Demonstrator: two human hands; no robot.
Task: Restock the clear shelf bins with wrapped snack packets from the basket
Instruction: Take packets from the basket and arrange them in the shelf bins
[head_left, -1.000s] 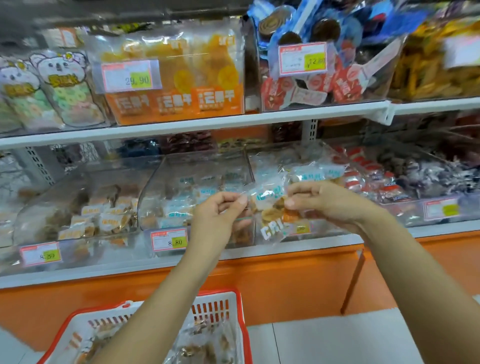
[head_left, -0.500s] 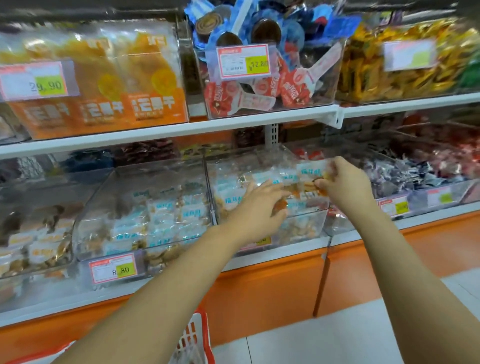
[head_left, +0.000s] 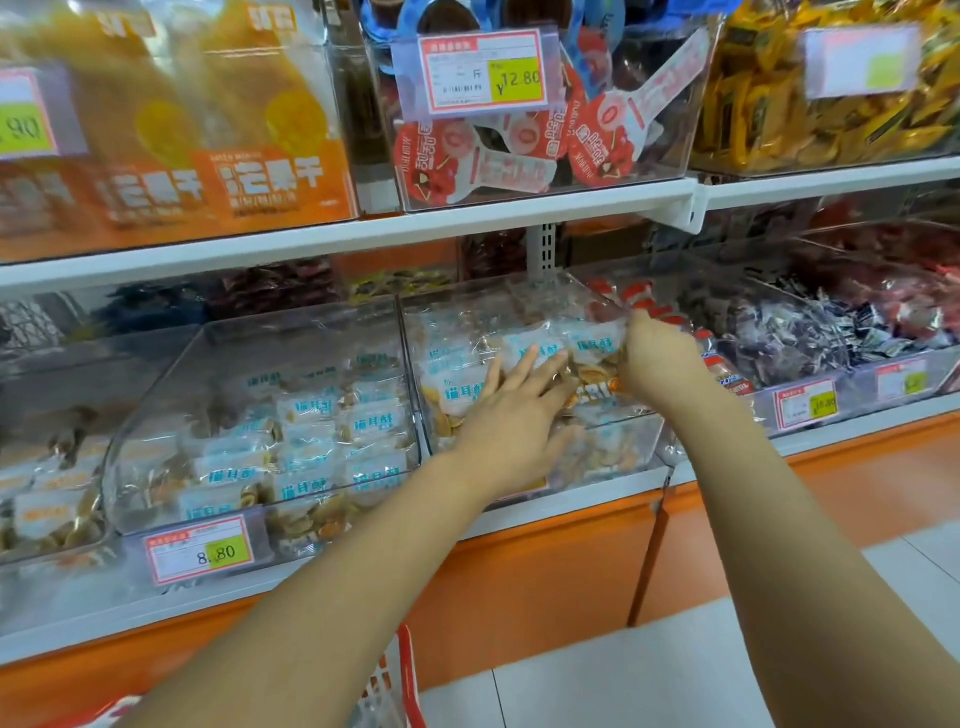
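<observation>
Packets (head_left: 457, 389) lie in the middle bin (head_left: 626, 441) (another bin (head_left: 171, 395) just left); basket (head_left: 408, 675) below the shelf (head_left: 597, 491).

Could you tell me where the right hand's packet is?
The packet is right of centre in the head view, over the clear bin, beside the left hand.

A white upper shelf board (head_left: 363, 236) runs across a shop display, joined at a white bracket (head_left: 680, 208) above a slotted metal upright (head_left: 543, 249); the lower shelf's white front edge (head_left: 872, 423) tops an orange base panel (head_left: 545, 582), which meets pale grey floor tiles (head_left: 623, 691) at lower right
</observation>
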